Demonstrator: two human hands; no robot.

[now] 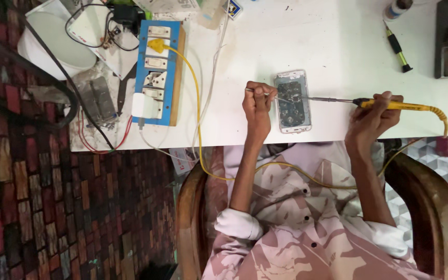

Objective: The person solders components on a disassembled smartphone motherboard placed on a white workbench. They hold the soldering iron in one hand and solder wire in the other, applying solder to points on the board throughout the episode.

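My shirt [307,228] is filling the near view. My right hand [372,120] is closing around a yellow iron [397,106], its tip touching the opened phone [292,101] lying on the white bench [338,46]. My left hand [256,105] is pinching thin tweezers [265,93] at the phone's left edge. A blue socket board [156,72] is lying well left.

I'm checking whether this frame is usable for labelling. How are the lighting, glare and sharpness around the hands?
Head view: even bright light, white table nearly washed out; soft shadows only; opened phone and soldering iron readable; left hand and right hand slightly soft; edges bend mildly.
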